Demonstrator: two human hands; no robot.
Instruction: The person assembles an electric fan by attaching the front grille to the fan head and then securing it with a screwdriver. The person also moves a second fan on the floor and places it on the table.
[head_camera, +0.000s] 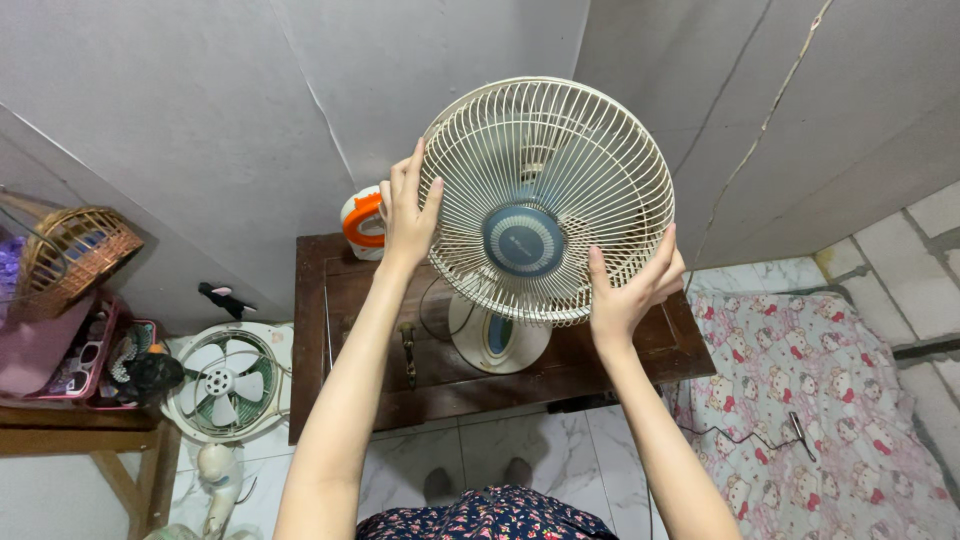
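A cream table fan (545, 200) with a round wire grille and a blue centre cap stands on a dark wooden table (350, 300). My left hand (408, 212) grips the grille's left rim, fingers pointing up. My right hand (632, 288) holds the grille's lower right rim. The fan's oval base (497, 338) rests on the tabletop below the grille, and the blades show behind the wires.
A white and orange appliance (362, 220) sits at the table's back left. A second fan (225, 382) lies on the tiled floor at left beside a low wooden stand with a wicker basket (75, 250). A patterned mattress (820, 400) lies at right. Grey walls stand close behind.
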